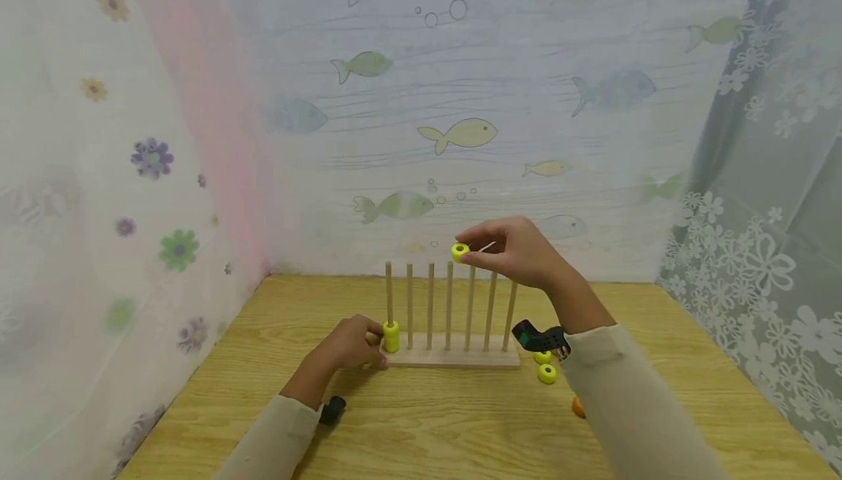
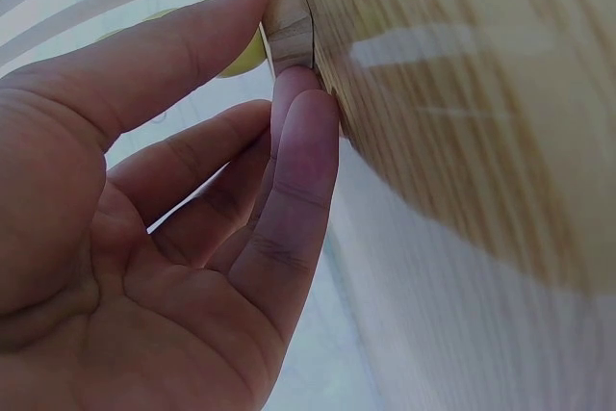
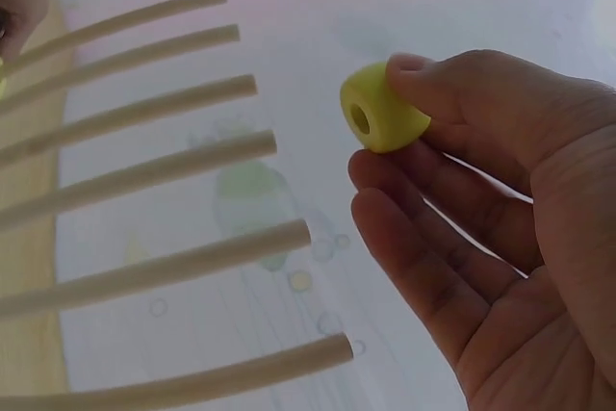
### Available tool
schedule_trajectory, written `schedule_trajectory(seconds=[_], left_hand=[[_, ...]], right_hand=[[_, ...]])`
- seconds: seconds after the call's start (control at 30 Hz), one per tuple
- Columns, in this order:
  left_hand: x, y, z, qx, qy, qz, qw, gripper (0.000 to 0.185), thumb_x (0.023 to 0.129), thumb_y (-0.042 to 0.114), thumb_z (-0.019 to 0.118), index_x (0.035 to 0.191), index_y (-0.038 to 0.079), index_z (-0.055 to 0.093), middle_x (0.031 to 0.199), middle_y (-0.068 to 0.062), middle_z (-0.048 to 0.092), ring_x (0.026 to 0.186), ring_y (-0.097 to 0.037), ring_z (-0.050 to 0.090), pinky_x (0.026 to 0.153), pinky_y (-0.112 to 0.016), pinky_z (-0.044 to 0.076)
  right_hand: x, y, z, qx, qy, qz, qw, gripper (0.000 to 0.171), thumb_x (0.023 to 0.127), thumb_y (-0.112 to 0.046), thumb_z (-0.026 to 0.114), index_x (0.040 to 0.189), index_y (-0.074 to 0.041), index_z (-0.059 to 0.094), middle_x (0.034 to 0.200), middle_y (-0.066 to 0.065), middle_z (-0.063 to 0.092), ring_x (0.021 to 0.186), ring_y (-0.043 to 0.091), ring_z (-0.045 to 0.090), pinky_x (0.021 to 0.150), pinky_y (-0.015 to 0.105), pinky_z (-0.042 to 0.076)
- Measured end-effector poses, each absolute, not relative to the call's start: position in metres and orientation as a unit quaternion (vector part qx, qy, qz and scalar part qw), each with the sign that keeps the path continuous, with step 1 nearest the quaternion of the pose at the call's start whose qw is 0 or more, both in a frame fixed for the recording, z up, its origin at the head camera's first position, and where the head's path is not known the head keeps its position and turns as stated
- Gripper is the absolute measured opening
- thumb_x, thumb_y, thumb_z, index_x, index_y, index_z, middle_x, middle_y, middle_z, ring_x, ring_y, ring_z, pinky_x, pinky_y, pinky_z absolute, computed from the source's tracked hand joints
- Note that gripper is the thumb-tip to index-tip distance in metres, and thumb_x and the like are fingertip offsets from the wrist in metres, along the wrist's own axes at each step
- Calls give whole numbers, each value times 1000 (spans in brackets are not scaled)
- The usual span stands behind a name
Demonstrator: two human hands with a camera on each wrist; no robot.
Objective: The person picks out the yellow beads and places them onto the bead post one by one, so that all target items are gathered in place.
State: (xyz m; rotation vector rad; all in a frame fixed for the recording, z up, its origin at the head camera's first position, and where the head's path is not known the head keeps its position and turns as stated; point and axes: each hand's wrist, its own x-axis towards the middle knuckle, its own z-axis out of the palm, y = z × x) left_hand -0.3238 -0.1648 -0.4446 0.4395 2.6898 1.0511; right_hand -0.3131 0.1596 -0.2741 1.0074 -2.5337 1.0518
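Note:
A wooden stand [image 1: 454, 359] with a row of several upright pegs rests on the table. Yellow beads [image 1: 391, 340] are stacked on its leftmost peg. At that end of the base, my left hand [image 1: 351, 345] grips the wood between thumb and fingers; the left wrist view shows the thumb on one face of the base [image 2: 289, 16] and fingers at its end. Above the pegs, my right hand [image 1: 520, 250] pinches one yellow bead [image 3: 397, 113] between thumb and fingers. The bead is apart from the peg tops, and its hole shows in the right wrist view.
Loose yellow beads [image 1: 547, 374] lie on the table [image 1: 421, 429] right of the stand. An orange bead [image 1: 578, 407] is partly hidden by the right sleeve [image 1: 631, 392]. Behind the table hangs a fish-patterned curtain [image 1: 460, 63], with flowered curtains at both sides.

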Motion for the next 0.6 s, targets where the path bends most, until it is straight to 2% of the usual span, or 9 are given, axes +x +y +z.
schedule_trajectory(seconds=[0.2, 0.37, 0.6], left_hand=[[-323, -164, -444, 147, 914, 361, 114, 64, 68, 26, 87, 126, 9, 63, 122, -15, 62, 87, -18, 63, 71, -38, 53], [-324, -164, -446, 146, 914, 361, 114, 66, 68, 27, 87, 127, 9, 62, 125, -16, 61, 93, -20, 63, 76, -41, 54], [-325, -165, -446, 146, 914, 361, 113, 67, 68, 28, 87, 127, 9, 62, 126, -16, 60, 94, -20, 63, 78, -44, 54]], right_hand=[[-313, 150, -272, 344, -856, 368, 112, 33, 85, -42, 71, 115, -28, 69, 103, -9, 69, 88, 9, 67, 74, 27, 56], [-311, 143, -271, 330, -847, 402, 110, 32, 85, -37, 72, 114, -26, 69, 103, -5, 70, 86, 11, 69, 74, 29, 56], [-297, 128, -264, 326, -836, 432, 91, 32, 87, -22, 71, 117, -11, 68, 106, 6, 69, 87, 16, 70, 76, 30, 56]])
